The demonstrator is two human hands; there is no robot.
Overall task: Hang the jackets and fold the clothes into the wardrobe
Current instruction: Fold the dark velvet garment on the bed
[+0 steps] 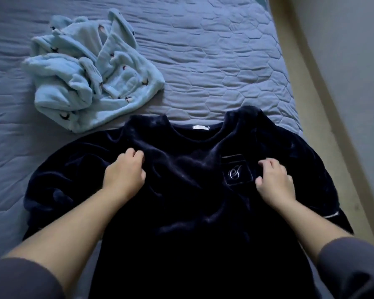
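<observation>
A dark navy velvet top [181, 169] lies face up across the near part of the bed, its neckline away from me and a monogrammed chest pocket [236, 172] on the right. My left hand [124, 174] sits on the left chest with curled fingers pinching a ridge of fabric. Beside the pocket, my right hand [275, 182] has bent fingers and thumb gripping the cloth. Further back on the left lies a light blue fleece garment [91, 78], crumpled in a heap.
The grey-blue quilted bedcover [214, 61] stretches around both garments. The bed's beige edge [311, 104] runs diagonally down the right side, with floor beyond it.
</observation>
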